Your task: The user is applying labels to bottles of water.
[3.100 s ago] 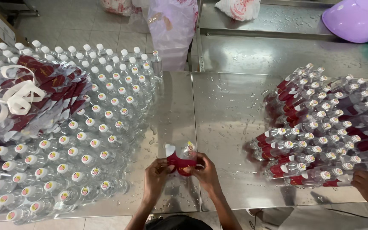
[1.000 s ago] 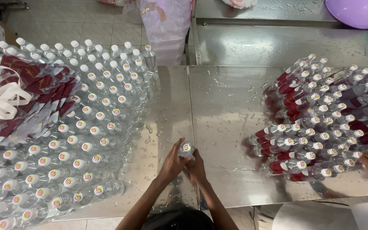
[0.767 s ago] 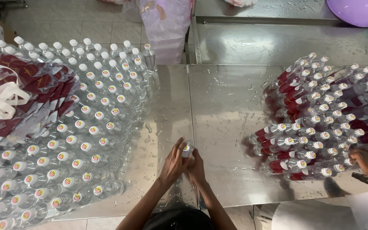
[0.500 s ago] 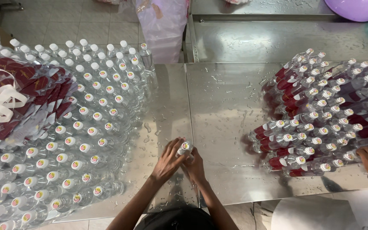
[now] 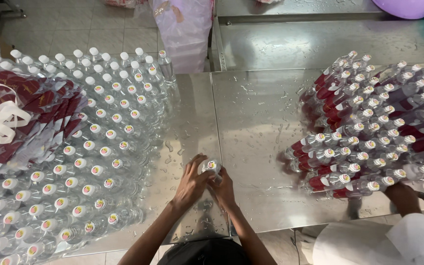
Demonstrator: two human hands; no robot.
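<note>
A clear plastic bottle with a white cap stands upright on the wet steel table, near its front edge. My left hand wraps its left side and my right hand holds its right side, so the bottle's body is mostly hidden. To the left lies a big stack of unlabelled capped bottles. To the right lies a stack of bottles with red labels.
A bundle of red label sleeves in clear wrap rests on the left stack. Another person's hand and white sleeve are at the lower right by the labelled stack. A pink plastic bag hangs beyond the table. Water drops spot the table.
Three seconds ago my hands held a red sleeve over the bottle; now both grip the bottle's sides low down. The other person's hand has shifted left toward the labelled stack.
</note>
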